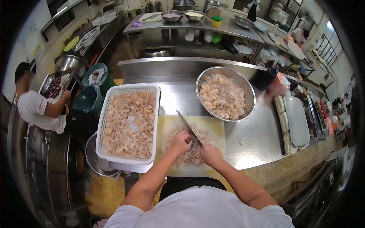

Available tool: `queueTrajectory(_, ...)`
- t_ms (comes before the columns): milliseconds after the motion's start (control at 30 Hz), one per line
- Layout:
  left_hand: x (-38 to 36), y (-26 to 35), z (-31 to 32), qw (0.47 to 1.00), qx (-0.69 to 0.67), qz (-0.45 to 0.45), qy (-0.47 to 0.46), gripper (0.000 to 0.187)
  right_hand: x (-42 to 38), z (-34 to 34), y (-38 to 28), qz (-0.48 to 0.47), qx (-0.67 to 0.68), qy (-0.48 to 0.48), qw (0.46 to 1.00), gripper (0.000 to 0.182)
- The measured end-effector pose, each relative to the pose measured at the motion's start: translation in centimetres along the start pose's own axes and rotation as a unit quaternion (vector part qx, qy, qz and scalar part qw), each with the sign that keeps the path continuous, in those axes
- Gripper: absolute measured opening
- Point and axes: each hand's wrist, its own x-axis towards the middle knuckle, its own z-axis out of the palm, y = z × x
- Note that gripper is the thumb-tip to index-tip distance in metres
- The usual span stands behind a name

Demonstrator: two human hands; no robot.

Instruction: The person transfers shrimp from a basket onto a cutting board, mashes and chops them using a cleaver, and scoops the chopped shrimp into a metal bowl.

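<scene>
My right hand (211, 154) is wrapped round the handle of a kitchen knife (189, 127), its long blade angled up and left across the cutting board (217, 129). Beside the blade, my left hand (180, 143) is closed with curled fingertips over the peeled shrimp (188, 157); what it pinches is hidden. Loose shrimp lie spread across the board under both hands. To the left stands a white perforated basket (100, 135) full of shrimp. Behind the board, to the right, a steel bowl (250, 97) holds a heap of pale shrimp.
The steel table (258, 140) has a raised back edge. At its right end are a grey tray (296, 121) and a plastic bag (278, 84). A strainer (93, 154) is below the basket. Green bins (88, 99) and a co-worker (40, 108) are at left.
</scene>
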Motion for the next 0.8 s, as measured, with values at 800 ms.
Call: queueTrajectory(800, -4.9, 7.4, 0.7, 0.971, 0.135, 0.186, -0.063, 0.014, -3.0, -3.9, 2.6, 0.033, 0.04, 0.033, 0.998, 0.023)
